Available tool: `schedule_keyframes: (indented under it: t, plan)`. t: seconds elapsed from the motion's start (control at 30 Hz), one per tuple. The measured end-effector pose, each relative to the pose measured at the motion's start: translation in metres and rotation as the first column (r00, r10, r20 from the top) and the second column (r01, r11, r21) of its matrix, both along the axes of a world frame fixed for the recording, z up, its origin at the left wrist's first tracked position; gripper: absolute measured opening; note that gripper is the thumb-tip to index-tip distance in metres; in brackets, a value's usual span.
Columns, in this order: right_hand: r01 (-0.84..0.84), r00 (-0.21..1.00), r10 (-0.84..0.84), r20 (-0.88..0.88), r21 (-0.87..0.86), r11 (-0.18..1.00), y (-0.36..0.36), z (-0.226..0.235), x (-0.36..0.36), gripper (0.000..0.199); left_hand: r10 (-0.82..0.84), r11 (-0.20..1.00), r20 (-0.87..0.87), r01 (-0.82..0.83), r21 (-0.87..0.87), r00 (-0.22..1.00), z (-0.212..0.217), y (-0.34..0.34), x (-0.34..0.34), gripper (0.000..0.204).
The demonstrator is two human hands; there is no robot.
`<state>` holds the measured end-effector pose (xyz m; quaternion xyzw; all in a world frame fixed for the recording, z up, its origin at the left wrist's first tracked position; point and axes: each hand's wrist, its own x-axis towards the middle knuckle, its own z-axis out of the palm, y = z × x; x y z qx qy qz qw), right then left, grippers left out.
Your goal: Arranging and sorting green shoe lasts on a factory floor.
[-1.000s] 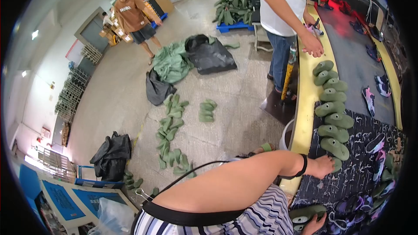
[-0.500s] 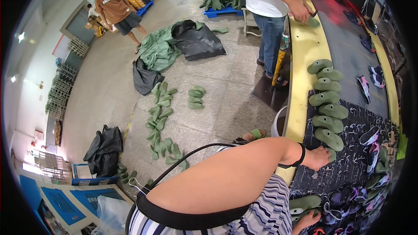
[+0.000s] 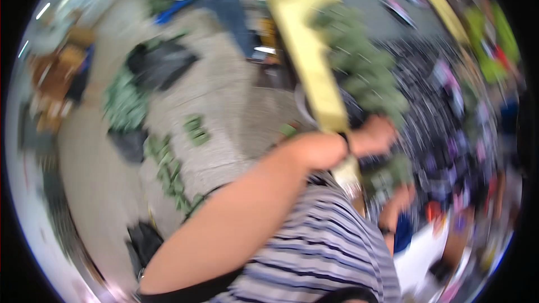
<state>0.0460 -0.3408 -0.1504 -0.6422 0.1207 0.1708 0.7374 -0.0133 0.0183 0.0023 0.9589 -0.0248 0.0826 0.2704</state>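
Note:
Strong motion blur covers this moment. My left hand, a black band round its wrist, reaches over the bench's yellow edge to the near end of a row of green shoe lasts. Its fingers are smeared, so I cannot tell whether it grips a last. My right hand, also with a dark wristband, is close to my body beside more green shoe lasts. Whether it touches or holds one is too blurred to tell. Dark and purple shoe uppers lie beyond both hands.
Black patterned cloth covers part of the bench, with a grey belt further off. A person in jeans stands at the far side. Floor items include loose green lasts, a black bag and green sheeting.
My view has swung to the right, so the bench and floor items appear further left. My right hand shows more fully, with its wristband in view. The picture has become heavily blurred.

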Motion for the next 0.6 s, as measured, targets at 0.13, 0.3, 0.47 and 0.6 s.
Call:
schedule_keyframes:
  t: [0.13,0.3,0.47,0.6]
  plan:
    - [0.202,0.889,0.143,0.435,-0.652,0.731,0.162,0.063,-0.037,0.042,0.168,0.982,-0.136,-0.154,0.106,0.976,0.009,0.006,-0.008,0.023]
    - [0.302,0.894,-0.025,0.447,-0.562,0.770,0.145,0.088,-0.029,0.051,0.074,0.992,-0.066,-0.067,0.112,0.995,-0.015,-0.003,0.000,0.023]
    - [0.011,0.898,0.304,0.319,-0.707,0.708,0.117,0.110,0.005,0.064,0.079,0.989,-0.028,-0.075,0.124,0.996,-0.018,-0.009,0.005,0.024]
    - [-0.305,0.810,0.587,0.003,-0.852,0.426,0.127,0.127,0.029,0.077,0.086,0.990,0.013,-0.087,0.111,0.996,-0.009,-0.012,0.008,0.026]
